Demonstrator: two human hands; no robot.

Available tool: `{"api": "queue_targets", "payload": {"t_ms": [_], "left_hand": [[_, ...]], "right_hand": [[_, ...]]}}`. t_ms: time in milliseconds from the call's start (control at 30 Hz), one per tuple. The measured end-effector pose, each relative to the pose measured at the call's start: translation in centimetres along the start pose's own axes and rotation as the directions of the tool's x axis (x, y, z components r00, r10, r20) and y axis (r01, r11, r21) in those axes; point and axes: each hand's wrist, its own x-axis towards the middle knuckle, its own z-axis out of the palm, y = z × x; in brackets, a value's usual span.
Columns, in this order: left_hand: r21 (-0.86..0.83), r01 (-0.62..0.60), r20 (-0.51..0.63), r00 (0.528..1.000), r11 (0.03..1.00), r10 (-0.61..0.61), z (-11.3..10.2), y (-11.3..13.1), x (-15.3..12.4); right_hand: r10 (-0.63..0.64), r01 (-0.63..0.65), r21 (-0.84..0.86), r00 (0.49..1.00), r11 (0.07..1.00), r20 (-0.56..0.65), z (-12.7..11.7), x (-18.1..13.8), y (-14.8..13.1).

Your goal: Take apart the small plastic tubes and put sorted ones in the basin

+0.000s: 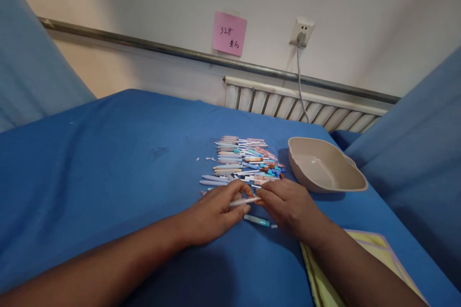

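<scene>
My left hand (pixel 225 206) is closed around a pale, slim pen (pixel 242 202), which lies nearly level just above the blue cloth. The fingers of my right hand (pixel 283 201) are pinched at the pen's right end, where a bit of orange-pink shows; they hide the very tip. Beyond both hands lies a pile of pen parts (pixel 230 159): pale barrels on the left, thin white refills and coloured pieces towards the right. A teal-and-white pen part (pixel 257 221) rests on the cloth just below my fingers, with a small pale piece to its right, partly behind my right hand.
A beige plastic basin (pixel 326 165) stands right of the pile. Under my right forearm is a folded yellow cloth (pixel 370 249). The blue-covered table (pixel 126 168) reaches back to a white radiator (pixel 273 97) and a metal rail (pixel 162 47). Blue curtains hang at both sides.
</scene>
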Motion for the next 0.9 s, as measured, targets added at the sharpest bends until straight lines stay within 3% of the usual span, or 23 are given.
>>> {"api": "queue_targets", "payload": {"t_ms": [100,167,333,400,600,767,900], "left_hand": [[0.172,-0.013,-0.002,1.000,0.985,0.014,0.1,0.0,-0.4],[0.264,-0.029,0.015,1.000,0.964,0.026,0.2,-0.2,-0.5],[0.338,-0.037,0.039,0.999,0.940,0.025,0.4,-0.4,-0.2],[0.300,-0.042,0.065,0.998,0.953,0.024,0.3,-0.4,-0.1],[0.233,-0.048,0.060,0.998,0.971,0.035,0.3,-0.4,0.0],[0.283,-0.013,0.040,0.999,0.959,0.002,0.5,-0.4,-0.4],[0.381,-0.014,0.053,0.999,0.924,-0.007,0.7,-0.2,-0.5]], "right_hand": [[0.060,-0.065,0.064,0.995,0.996,0.079,-0.1,0.1,-0.5],[0.122,-0.145,0.192,0.984,0.971,0.130,0.0,0.1,-0.8],[0.304,-0.351,0.466,0.936,0.812,0.175,0.6,0.1,-1.0],[0.327,-0.342,0.475,0.938,0.811,0.117,0.5,0.2,-1.0],[0.120,-0.141,0.439,0.990,0.888,0.076,0.3,0.1,-0.5],[0.153,-0.190,0.412,0.981,0.891,0.123,0.5,-0.1,-0.4],[0.223,-0.295,0.523,0.955,0.800,0.197,0.9,0.1,-0.8]]}}
